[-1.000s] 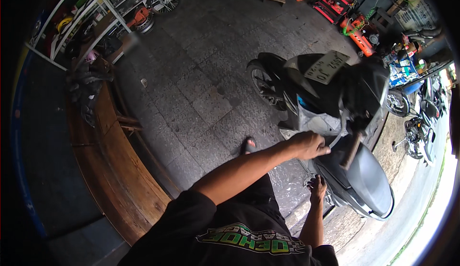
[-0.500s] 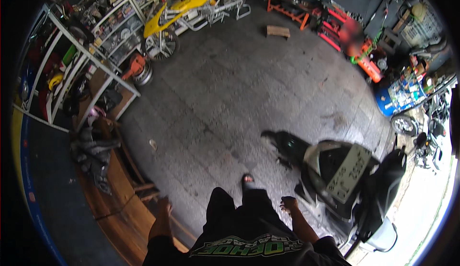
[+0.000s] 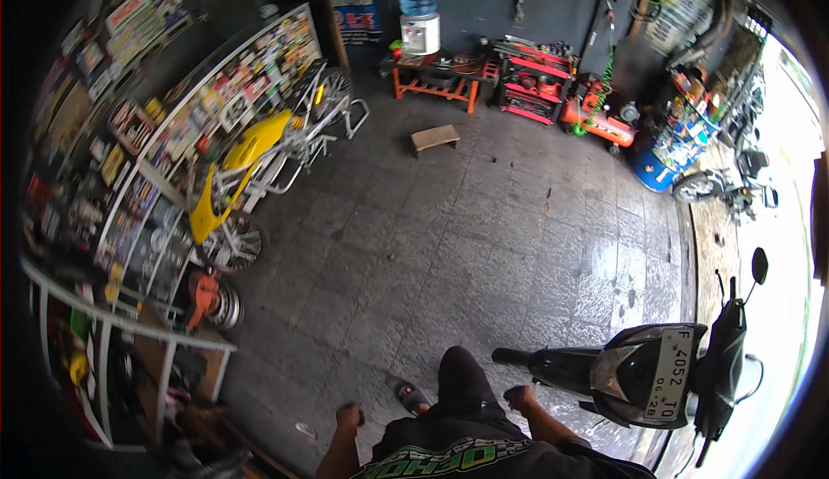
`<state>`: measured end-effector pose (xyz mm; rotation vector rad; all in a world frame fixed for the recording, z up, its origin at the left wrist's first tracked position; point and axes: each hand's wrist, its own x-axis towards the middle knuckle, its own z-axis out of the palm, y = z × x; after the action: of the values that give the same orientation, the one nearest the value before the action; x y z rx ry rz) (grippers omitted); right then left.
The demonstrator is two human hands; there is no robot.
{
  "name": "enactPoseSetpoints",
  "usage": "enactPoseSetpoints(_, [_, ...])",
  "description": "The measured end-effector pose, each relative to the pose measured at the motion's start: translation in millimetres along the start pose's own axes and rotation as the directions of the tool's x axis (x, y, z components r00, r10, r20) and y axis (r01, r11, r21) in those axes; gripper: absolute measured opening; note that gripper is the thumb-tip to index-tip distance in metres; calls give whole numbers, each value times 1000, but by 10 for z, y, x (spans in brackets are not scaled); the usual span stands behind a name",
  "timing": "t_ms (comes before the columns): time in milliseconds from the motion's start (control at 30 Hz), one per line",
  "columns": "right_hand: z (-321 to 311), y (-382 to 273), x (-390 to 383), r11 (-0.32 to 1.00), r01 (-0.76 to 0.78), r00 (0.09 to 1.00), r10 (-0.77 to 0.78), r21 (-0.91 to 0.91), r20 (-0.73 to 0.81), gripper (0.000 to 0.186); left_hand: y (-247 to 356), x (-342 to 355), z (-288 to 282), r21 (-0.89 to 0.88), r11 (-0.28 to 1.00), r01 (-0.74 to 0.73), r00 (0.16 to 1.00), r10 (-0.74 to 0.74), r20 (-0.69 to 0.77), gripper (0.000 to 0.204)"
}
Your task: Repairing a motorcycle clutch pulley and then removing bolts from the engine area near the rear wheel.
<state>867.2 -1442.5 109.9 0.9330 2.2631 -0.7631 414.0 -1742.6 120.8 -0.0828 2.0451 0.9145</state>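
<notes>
My left hand [image 3: 349,416] hangs low at my side above the floor, its fingers curled in. A dark patch shows at its edge; whether it holds anything is too small to tell. Held lower right of my bent leg, my right hand [image 3: 520,399] is also curled, with a dark spot at the fingers that I cannot make out. Neither hand touches anything around it. Closest to the right hand is a dark scooter [image 3: 596,368] with a white number plate, standing on the right. One sandalled foot [image 3: 411,395] shows on the tiled floor [image 3: 389,306].
A yellow motorcycle frame [image 3: 259,147] stands along the sticker-covered shelving at left, near an orange machine [image 3: 205,296]. At the back are a water dispenser [image 3: 420,22], a low wooden stool [image 3: 435,138], a red tool cart [image 3: 535,82], an orange compressor [image 3: 600,116] and a blue drum [image 3: 656,168].
My view has turned left and lifted, showing more of the back wall; the wooden bench at left has mostly slid out of view. My legs have changed stance. Both hands stay low and curled.
</notes>
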Motion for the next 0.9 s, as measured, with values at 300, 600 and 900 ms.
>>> enactPoseSetpoints(300, [-659,-121,418,224,-358,769,621,906,151,30,3959,2008,-26,-113,986,-125,992,123,-27,34])
enactPoseSetpoints(600, [-3816,-1058,629,-37,100,647,761,994,-37,40,4730,2587,1201,451,892,11,938,-166,306,20])
enactPoseSetpoints(900, [-1398,-2308,327,-805,65,210,589,590,781,24,6076,2962,2215,579,745,-332,896,56,441,19])
